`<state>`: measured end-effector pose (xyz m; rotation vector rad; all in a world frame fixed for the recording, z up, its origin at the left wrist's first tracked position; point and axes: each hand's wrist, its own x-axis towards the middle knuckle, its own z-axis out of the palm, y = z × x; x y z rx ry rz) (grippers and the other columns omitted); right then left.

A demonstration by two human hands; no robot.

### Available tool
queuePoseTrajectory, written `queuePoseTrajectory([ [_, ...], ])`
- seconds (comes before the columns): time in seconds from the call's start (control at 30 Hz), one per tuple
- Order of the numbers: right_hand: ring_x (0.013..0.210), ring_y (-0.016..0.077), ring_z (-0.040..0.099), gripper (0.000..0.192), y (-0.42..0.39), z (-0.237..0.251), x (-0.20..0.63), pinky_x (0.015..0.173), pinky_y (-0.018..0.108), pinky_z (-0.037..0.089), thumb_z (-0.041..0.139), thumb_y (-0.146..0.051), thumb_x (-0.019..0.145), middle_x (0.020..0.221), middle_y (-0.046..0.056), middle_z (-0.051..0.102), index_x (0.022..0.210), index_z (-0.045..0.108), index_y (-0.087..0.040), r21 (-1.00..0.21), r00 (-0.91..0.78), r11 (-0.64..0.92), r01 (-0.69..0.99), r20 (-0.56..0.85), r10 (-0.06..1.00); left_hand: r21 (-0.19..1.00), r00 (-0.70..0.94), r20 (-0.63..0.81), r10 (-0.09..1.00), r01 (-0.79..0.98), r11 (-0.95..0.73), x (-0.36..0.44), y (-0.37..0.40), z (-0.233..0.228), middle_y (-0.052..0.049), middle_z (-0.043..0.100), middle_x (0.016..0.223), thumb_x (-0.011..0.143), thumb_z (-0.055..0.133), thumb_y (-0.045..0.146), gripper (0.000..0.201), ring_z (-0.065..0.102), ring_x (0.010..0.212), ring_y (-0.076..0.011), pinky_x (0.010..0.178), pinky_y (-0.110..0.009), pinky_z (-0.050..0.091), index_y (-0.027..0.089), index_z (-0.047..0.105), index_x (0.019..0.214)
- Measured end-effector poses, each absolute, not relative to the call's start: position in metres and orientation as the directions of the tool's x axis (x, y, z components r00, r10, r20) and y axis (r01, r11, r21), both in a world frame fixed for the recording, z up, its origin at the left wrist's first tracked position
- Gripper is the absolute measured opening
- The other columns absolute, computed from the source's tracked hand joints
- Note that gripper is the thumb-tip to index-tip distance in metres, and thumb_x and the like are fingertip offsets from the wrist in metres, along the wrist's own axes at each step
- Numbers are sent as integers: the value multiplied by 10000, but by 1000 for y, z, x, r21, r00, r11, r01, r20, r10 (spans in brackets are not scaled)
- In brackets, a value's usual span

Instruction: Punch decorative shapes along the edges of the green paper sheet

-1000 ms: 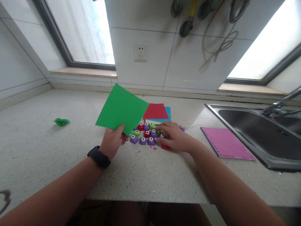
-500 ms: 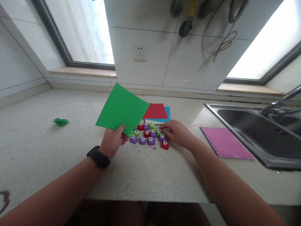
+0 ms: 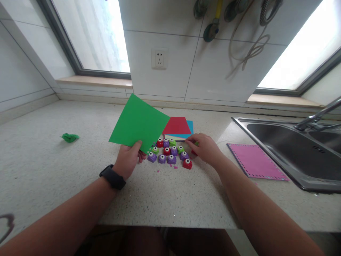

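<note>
a speckled stone counter [image 3: 66, 167] runs under a tiled wall with a socket [image 3: 159, 58], and a steel sink [image 3: 293, 149] is set in it at the right. the left hand [image 3: 128, 159], with a black watch [image 3: 113, 176] on the wrist, holds a green paper sheet [image 3: 139, 122] by its near corner, thumb on top and the other fingers closed under it; the sheet stands lifted and tilted above the counter. just right of this hand a group of small craft punches [image 3: 170, 153], purple, red and green, stands in rows on the counter. the right hand [image 3: 206, 149] is at the right end of the group, its fingers curled narrow around a small green punch [image 3: 196, 143], which shows only a little between the fingertips. behind the punches a red sheet [image 3: 177, 125] lies on a blue sheet [image 3: 189, 128]. a pink sheet [image 3: 255, 161] lies flat near the sink, and a crumpled green scrap [image 3: 69, 137] lies far to the left.
</note>
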<state>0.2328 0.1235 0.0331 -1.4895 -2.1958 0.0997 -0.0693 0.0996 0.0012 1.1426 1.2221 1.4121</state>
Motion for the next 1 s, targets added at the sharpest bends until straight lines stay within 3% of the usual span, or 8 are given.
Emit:
queuePoseTrajectory([
  [0.27,801,231,680,200,119,38,228,763,411,508,588,-363,965,905,57,765,945,747,-243,-378,-285,403,834,332,899,993,-128,82,988,-69,-91,-68,98,4,-21,603,492,838,627,385,274,534,386,-142,354,-247,381,165,598,677],
  [0.47,1026,268,658,288,110,47,225,919,441,478,578,-454,980,1090,83,747,1108,720,-240,-335,-451,548,766,327,831,992,-88,90,992,-78,-96,-67,96,7,-24,604,496,841,615,376,276,541,393,-148,357,-255,397,162,595,669],
  [0.6,1151,319,608,553,105,51,227,1012,494,410,695,-623,864,1235,90,701,1282,659,-263,-272,-572,612,743,218,791,991,-83,85,993,-98,-93,-67,97,6,-22,608,500,841,621,369,267,533,387,-141,355,-251,389,161,592,677],
  [0.73,1176,335,591,780,104,52,228,1029,505,382,804,-705,696,1283,85,676,1324,633,-274,-264,-609,634,727,178,773,990,-83,82,993,-108,-90,-67,98,4,-21,612,503,848,617,370,267,540,395,-143,358,-250,391,162,593,683],
  [1.0,1108,310,612,631,110,42,223,984,481,403,728,-671,814,1207,86,702,1288,648,-262,-253,-577,617,745,221,786,993,-108,72,992,-86,-81,-65,97,9,-22,606,497,834,613,381,271,541,400,-144,364,-249,392,170,587,665],
])
